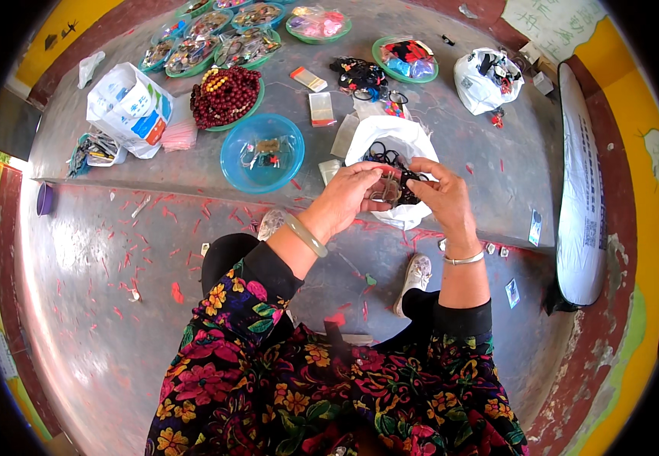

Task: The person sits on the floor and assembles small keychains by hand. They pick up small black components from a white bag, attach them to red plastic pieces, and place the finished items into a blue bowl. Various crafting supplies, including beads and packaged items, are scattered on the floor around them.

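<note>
Both my hands are raised over the mouth of a white plastic bag (409, 216). Black cord loops (382, 154) show inside it. My left hand (347, 197) closes its fingers round a small clear packet (387, 188), and a reddish patch shows by the thumb. At the other side, my right hand (445, 199) pinches a dark, knobbly piece (408, 186) against the packet; beads or knotted cord, I cannot tell which. The blue basin (232, 163) with a few packaged trinkets sits left of my hands.
Dark red bead strings (227, 102) fill a green tray. Several more trays of trinkets stand farther back. A printed white bag (120, 106) stands at left, another white bag (472, 87) at right. The raised ledge's edge (192, 190) runs before my feet; red scraps litter the floor.
</note>
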